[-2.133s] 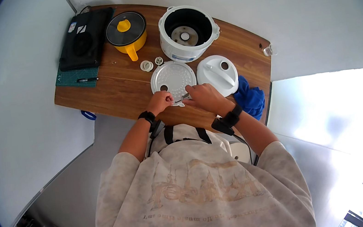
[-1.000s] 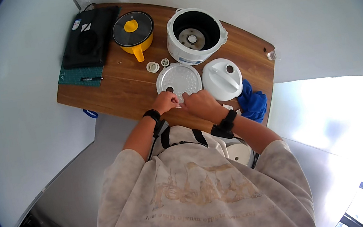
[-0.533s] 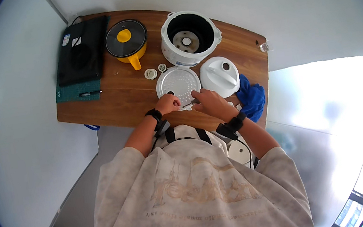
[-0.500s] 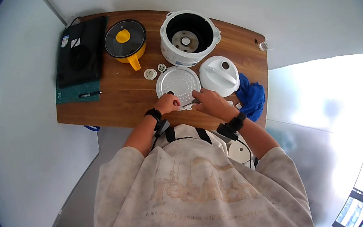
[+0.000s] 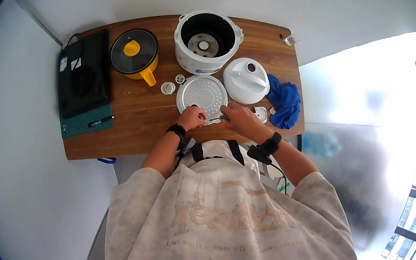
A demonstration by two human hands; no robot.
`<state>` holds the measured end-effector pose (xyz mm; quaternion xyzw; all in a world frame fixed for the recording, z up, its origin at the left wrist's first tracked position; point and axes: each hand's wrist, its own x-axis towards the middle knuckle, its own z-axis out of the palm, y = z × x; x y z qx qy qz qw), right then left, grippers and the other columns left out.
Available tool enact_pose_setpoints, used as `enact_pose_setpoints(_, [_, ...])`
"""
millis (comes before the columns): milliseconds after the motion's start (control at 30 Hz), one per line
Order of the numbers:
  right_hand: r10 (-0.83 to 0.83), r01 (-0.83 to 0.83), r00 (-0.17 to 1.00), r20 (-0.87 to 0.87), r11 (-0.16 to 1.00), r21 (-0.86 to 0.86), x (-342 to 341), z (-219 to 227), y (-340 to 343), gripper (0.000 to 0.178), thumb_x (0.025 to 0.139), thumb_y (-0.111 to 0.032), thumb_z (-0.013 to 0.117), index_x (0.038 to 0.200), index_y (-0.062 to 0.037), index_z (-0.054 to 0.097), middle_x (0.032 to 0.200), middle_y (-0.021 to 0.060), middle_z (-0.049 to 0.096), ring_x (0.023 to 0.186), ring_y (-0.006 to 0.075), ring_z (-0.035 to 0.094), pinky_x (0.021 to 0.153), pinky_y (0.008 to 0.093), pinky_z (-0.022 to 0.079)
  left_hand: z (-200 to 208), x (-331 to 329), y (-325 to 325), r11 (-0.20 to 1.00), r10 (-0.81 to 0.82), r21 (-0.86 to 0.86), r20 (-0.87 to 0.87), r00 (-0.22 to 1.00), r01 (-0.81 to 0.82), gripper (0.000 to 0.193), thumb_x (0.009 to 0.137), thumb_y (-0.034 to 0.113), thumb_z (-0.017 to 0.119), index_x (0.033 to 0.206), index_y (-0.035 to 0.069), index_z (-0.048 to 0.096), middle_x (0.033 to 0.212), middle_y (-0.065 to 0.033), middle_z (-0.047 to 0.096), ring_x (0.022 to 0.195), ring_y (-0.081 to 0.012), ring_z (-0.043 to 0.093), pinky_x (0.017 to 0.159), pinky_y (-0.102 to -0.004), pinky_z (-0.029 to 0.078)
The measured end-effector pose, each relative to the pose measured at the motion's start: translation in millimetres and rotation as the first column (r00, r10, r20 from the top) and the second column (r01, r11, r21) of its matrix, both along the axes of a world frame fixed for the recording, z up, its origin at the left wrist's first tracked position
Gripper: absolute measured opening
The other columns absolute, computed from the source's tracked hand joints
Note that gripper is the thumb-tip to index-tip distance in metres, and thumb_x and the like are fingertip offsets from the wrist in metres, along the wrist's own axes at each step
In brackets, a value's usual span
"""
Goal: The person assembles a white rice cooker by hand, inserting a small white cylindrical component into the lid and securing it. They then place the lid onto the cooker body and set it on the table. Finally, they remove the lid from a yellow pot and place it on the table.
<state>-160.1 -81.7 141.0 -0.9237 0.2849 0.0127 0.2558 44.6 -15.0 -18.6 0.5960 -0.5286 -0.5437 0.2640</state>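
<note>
A round, pale metal plate with a dotted pattern [image 5: 204,91] lies flat near the table's front edge. My left hand [image 5: 192,118] is closed at the plate's near left rim, its fingertips curled down. A small black piece shows beside its knuckles, and what the fingers pinch is hidden. My right hand [image 5: 243,121] grips a slim tool with a dark handle [image 5: 224,116], resembling a screwdriver. Its thin shaft points left along the plate's near rim, toward my left fingertips. A white domed lid [image 5: 246,81] lies just beyond my right hand.
Behind the plate stands a white cooker body [image 5: 188,55]. Two small white round parts [image 5: 168,88] lie left of the plate. Farther left are a yellow pot [image 5: 147,74], a black flat appliance [image 5: 84,75] and a green mat [image 5: 72,126]. Right: a blue cloth [image 5: 285,103] and white part [image 5: 261,114].
The whole view has shifted and turned slightly. Both hands keep nearly the same pose at the plate's near rim. More of the small white part beside my right hand shows.
</note>
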Motion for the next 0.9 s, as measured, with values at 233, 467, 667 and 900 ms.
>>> enact_pose_setpoints(233, [-0.004,0.004,1.000,0.003,1.000,-0.017,0,-1,8,0.028,0.081,-0.013,0.067,0.107,-0.0064,0.059,0.086,0.0207,0.059,0.079,0.0399,0.064,0.071,0.0481,0.054,-2,2,1,0.999,-0.043,-0.017,-0.025,0.999,0.043,0.015,0.075,0.004,0.069,0.090,0.000,0.072,0.071,-0.0083,0.071,0.061,-0.0159,0.068,0.060,-0.0290,0.053])
enact_pose_setpoints(467, [-0.125,0.122,0.991,0.050,0.990,0.073,-6,-7,4,0.026,0.079,-0.012,0.067,0.104,-0.0065,0.064,0.090,0.0214,0.061,0.084,0.0410,0.064,0.076,0.0495,0.051,-7,4,6,0.983,-0.080,-0.166,0.036,0.996,0.085,0.023,0.077,0.012,0.067,0.098,0.011,0.076,0.072,-0.0073,0.071,0.065,-0.0185,0.068,0.066,-0.0311,0.053])
enact_pose_setpoints(667, [-0.081,0.078,0.996,0.033,0.994,0.082,-2,-5,2,0.028,0.078,-0.010,0.068,0.105,-0.0066,0.063,0.089,0.0224,0.060,0.084,0.0410,0.064,0.076,0.0491,0.052,-7,7,5,0.953,-0.161,-0.233,0.152,0.975,0.193,0.031,0.080,0.011,0.064,0.107,0.019,0.077,0.071,-0.0074,0.070,0.066,-0.0202,0.067,0.067,-0.0336,0.053])
enact_pose_setpoints(900, [-0.021,0.020,0.999,0.044,1.000,0.019,5,0,1,0.028,0.078,-0.010,0.069,0.104,-0.0066,0.061,0.085,0.0224,0.059,0.080,0.0411,0.064,0.072,0.0481,0.052,2,8,6,0.970,-0.175,-0.142,0.166,0.971,0.199,0.031,0.081,0.014,0.066,0.108,0.023,0.077,0.074,-0.0078,0.068,0.069,-0.0223,0.067,0.068,-0.0358,0.052])
